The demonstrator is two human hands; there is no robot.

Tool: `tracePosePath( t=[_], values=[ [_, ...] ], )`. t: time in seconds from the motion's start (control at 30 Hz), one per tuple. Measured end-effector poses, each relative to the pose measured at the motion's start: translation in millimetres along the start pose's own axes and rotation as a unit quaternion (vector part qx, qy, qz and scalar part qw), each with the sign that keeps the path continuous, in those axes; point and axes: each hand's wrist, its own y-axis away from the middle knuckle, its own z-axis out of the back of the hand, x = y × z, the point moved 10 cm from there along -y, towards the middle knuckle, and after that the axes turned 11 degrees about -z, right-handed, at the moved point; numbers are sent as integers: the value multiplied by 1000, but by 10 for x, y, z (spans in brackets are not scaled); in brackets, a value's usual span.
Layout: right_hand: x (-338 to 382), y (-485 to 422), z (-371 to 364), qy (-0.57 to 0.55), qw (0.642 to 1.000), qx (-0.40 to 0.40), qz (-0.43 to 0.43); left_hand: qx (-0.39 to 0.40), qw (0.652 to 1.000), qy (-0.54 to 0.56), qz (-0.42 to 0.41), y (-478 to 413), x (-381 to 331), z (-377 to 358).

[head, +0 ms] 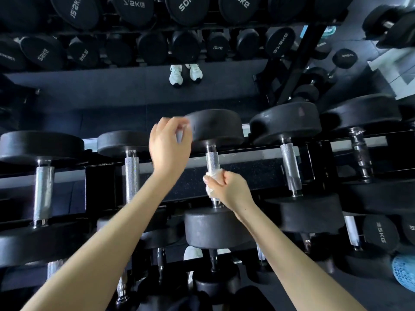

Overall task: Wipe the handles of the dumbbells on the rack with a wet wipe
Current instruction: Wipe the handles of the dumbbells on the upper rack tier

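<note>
A black dumbbell (215, 129) lies on the top tier of the rack (247, 173), its knurled silver handle (211, 161) pointing toward me. My right hand (226, 189) is closed around the lower half of that handle with a white wet wipe (213, 177) wrapped between palm and metal. My left hand (169, 147) hovers blurred beside the far head of the same dumbbell, fingers loosely curled, and I cannot make out whether it holds anything.
Neighbouring dumbbells sit left (132, 173) and right (292, 169) on the same tier, more on lower tiers. A mirror behind shows further dumbbells and white shoes (185, 75). A blue mesh object (404, 274) lies at lower right.
</note>
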Motion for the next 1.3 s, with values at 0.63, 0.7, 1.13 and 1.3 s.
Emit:
tracePosePath(
  t=[0.63,0.7,1.13,1.3],
  values=[
    [-566,190,296,38,996,-74,-31,189,925,157,291,1131,518,-1175],
    [-682,239,309,-53,991,-111,-48,171,923,176,297,1089,568,-1200],
    [-741,200,269,-119,987,-106,-34,102,814,393,415,821,730,-1429],
    [-705,202,288,-121,986,-111,-24,59,861,329,382,790,677,-1344]
  ],
)
